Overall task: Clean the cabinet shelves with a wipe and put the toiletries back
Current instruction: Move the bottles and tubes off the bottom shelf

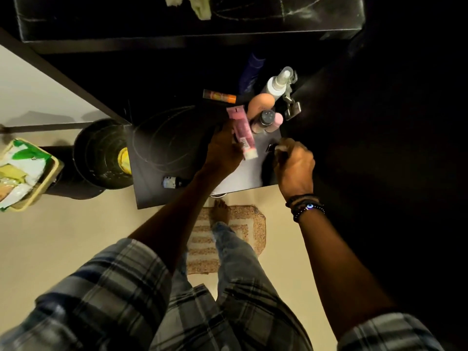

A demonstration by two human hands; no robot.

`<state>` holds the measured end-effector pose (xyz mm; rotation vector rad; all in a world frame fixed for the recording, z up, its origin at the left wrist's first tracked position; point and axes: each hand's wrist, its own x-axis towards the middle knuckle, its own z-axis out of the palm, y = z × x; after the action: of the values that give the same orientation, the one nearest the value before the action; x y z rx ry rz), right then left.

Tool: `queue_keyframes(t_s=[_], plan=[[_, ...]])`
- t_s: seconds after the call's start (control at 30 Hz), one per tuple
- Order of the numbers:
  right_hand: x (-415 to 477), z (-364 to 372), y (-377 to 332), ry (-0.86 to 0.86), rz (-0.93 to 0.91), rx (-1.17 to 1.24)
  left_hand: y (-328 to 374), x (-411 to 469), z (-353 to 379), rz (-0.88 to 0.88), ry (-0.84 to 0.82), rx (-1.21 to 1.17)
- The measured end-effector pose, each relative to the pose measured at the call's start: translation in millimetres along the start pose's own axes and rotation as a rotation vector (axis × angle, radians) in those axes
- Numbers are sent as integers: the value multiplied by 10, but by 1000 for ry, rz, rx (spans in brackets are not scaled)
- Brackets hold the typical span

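My left hand (222, 150) grips a pink tube (241, 131) with a white cap, held over the dark cabinet shelf (164, 148). My right hand (293, 165) is closed around a small dark item (272, 147) at the shelf's right front; what it is I cannot tell. Behind the tube stand a white spray bottle (277, 83), a peach egg-shaped sponge (260, 103), a grey-capped bottle (267, 117), a pink bottle (278, 120) and a dark blue bottle (253, 72). An orange tube (219, 95) lies at the back. A small dark bottle (174, 182) lies near the front edge.
A crumpled pale green wipe (200, 6) rests on the upper shelf. A metal door hinge (292, 107) sits at the right. On the floor below are a black bin (101, 155), a basket of packets (22, 173) and a striped mat (228, 239).
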<state>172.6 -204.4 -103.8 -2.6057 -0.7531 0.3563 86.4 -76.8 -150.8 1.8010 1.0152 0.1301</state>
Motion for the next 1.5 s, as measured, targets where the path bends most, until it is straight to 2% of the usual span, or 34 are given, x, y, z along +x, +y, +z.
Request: queue_keyframes(t_s=[0.23, 0.27, 0.33, 0.4, 0.47, 0.53, 0.7, 0.77, 0.83, 0.93, 1.03, 1.13, 1.23, 1.37, 1.5], plan=[[10, -48, -23, 29, -56, 26, 22, -162, -196, 102, -121, 2], [-5, -71, -43, 46, -68, 43, 22, -182, -280, 134, -127, 69], [-58, -114, -75, 80, -82, 71, -9, -281, -540, 167, -171, 367], [-149, -133, -102, 99, -85, 58, -121, -434, -838, 124, -238, 678], [-273, -105, -154, 103, -87, 53, -272, -616, -1060, 71, -301, 821], [-426, -28, -248, 45, -105, 95, -430, -740, -1128, 72, -330, 784], [-764, 333, -479, -345, -139, 265, -639, -759, -1052, 71, -223, 484], [-835, 433, -542, -465, -28, 355, -614, -754, -977, 106, -192, 393], [-831, 465, -552, -515, 102, 453, -493, -749, -885, 179, -170, 292], [-730, 410, -489, -398, 176, 635, -218, -744, -761, 211, -148, 171], [-599, 292, -418, -270, 232, 677, -27, -739, -630, 259, -142, 148], [-499, 174, -292, -86, 207, 490, 14, -758, -543, 284, -229, 181], [-426, 140, -65, 37, 265, 269, -26, -814, -548, 269, -240, 205], [-370, 177, 61, 39, 325, 159, -155, -913, -617, 219, -253, 200], [-359, 111, -15, 22, 292, 134, -247, -1019, -730, 207, -277, 223]])
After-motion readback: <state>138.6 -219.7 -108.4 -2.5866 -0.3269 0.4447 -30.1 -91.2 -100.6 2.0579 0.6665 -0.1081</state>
